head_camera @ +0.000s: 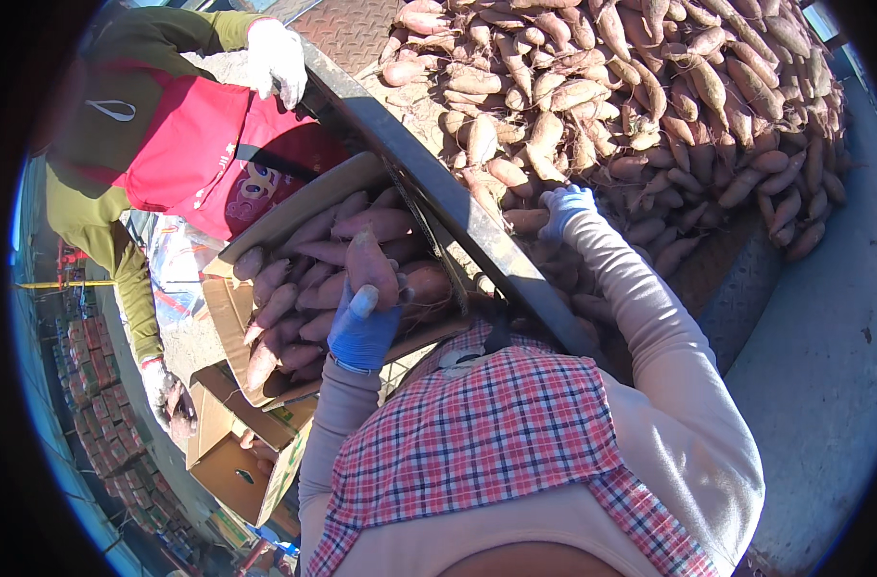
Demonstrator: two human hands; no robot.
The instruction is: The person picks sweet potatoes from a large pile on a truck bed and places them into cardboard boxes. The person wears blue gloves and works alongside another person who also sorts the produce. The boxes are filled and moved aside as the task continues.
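My left hand (366, 324), in a blue work glove, holds a sweet potato (370, 268) upright above a cardboard box (225, 317) filled with sweet potatoes. Beyond the metal rail, my right hand (567, 209), gloved in the same blue, reaches to the near edge of a large heap of sweet potatoes (575, 94). Its fingers rest against the tubers; whether they grip one cannot be made out. Rootlets and dry soil cling to many of the heaped ones.
A dark metal rail (438, 180) runs diagonally between box and heap. At the left stands a co-worker in a red apron (193, 144), one white-gloved hand at the rail, the other holding tubers (182, 418). A second box (229, 476) sits lower. Stacked cartons (106, 404) stand far left.
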